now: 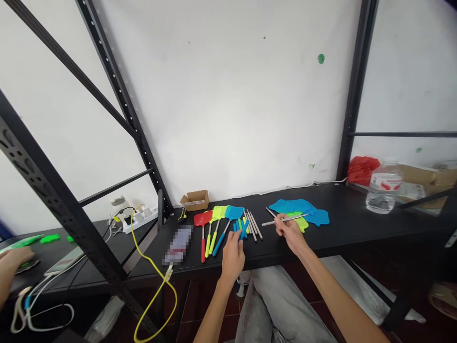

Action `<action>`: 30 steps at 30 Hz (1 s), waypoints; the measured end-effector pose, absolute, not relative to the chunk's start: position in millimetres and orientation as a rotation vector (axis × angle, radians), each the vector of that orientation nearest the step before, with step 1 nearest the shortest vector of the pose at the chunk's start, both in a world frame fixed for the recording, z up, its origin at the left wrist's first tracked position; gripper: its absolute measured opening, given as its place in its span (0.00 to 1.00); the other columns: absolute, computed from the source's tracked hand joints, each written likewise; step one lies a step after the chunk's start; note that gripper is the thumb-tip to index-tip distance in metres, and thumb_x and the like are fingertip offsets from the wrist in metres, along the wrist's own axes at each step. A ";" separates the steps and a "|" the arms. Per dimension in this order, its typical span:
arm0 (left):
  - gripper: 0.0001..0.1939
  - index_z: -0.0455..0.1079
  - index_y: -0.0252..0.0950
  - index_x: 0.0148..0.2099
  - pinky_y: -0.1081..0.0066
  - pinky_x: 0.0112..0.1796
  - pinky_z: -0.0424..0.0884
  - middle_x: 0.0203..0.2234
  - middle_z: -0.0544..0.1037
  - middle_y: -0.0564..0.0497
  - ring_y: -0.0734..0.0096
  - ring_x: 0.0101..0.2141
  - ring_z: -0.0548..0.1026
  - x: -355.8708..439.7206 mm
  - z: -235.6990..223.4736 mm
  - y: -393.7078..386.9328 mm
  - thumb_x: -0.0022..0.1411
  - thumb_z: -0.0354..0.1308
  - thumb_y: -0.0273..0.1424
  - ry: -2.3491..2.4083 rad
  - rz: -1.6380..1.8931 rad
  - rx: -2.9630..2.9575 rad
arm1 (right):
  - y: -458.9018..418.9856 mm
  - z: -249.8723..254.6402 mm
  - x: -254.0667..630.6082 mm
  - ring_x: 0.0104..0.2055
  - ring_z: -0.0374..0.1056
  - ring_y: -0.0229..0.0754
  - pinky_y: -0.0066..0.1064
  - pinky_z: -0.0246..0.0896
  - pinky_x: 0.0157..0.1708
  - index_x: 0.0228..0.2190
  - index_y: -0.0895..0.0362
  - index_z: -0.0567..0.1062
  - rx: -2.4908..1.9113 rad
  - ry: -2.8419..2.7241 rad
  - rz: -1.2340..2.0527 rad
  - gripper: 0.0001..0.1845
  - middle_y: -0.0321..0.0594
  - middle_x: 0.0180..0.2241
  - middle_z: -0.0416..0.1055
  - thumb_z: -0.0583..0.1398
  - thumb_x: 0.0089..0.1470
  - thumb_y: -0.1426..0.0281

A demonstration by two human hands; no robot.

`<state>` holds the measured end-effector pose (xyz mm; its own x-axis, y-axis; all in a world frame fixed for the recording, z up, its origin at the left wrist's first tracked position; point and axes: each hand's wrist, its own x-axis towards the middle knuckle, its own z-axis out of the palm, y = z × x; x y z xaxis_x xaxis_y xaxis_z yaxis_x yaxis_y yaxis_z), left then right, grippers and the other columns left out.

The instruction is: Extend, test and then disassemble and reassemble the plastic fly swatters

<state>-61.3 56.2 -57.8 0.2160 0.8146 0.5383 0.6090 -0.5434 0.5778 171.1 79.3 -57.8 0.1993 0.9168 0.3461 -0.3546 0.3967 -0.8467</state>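
Note:
My left hand [233, 252] rests on the black table [357, 224] with its fingers closed around a blue handle grip [244, 229] from a small heap of coloured grips. My right hand [290, 231] pinches a thin metal rod [283, 220] held level above the table. Several more metal rods [253, 224] lie between the two hands. Three assembled fly swatters, red [203, 224], yellow-green [217, 216] and blue [232, 214], lie to the left. A pile of blue swatter heads [300, 208] with one yellow-green head lies behind my right hand.
A small open cardboard box [196, 199] stands at the back left, a water bottle [383, 186] and red bag [361, 169] at the right. Black rack posts [352, 95] frame the table. A yellow cable [153, 267] and power strip [139, 219] lie left. Another person's hand [14, 259] rests far left.

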 end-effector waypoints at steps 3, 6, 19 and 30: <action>0.18 0.67 0.40 0.55 0.70 0.42 0.68 0.41 0.69 0.48 0.67 0.41 0.72 -60.5 -56.9 55.4 0.67 0.44 0.26 1.379 1.191 2.284 | 79.0 -58.0 172.6 0.22 0.57 0.33 0.29 0.47 0.21 0.33 0.57 0.73 -0.712 -0.976 1.047 0.15 0.35 0.25 0.65 0.66 0.51 0.58; 0.18 0.68 0.41 0.54 0.71 0.42 0.68 0.41 0.69 0.49 0.68 0.40 0.72 -59.9 -56.2 53.9 0.66 0.45 0.25 1.402 1.175 2.301 | 78.5 -58.7 173.3 0.26 0.62 0.36 0.28 0.51 0.22 0.40 0.56 0.76 -0.730 -0.986 1.074 0.19 0.42 0.33 0.72 0.67 0.49 0.59; 0.18 0.68 0.42 0.55 0.72 0.36 0.68 0.42 0.69 0.48 0.67 0.38 0.72 -59.8 -53.5 51.7 0.67 0.45 0.26 1.403 1.103 2.328 | 80.5 -59.1 173.6 0.24 0.59 0.35 0.28 0.50 0.22 0.31 0.60 0.80 -0.773 -0.977 1.065 0.19 0.39 0.24 0.68 0.67 0.48 0.55; 0.19 0.69 0.44 0.54 0.73 0.37 0.67 0.41 0.70 0.49 0.67 0.38 0.72 -59.3 -53.1 49.2 0.66 0.47 0.24 1.422 1.074 2.380 | 80.4 -61.3 174.1 0.24 0.59 0.35 0.29 0.49 0.22 0.32 0.60 0.80 -0.812 -1.050 1.033 0.20 0.39 0.24 0.68 0.66 0.49 0.54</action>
<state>-59.3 49.2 -53.1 0.2868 0.8208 0.4940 0.6995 -0.5318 0.4774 174.1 80.4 -61.3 0.1483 0.9451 0.2911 -0.2756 0.3222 -0.9057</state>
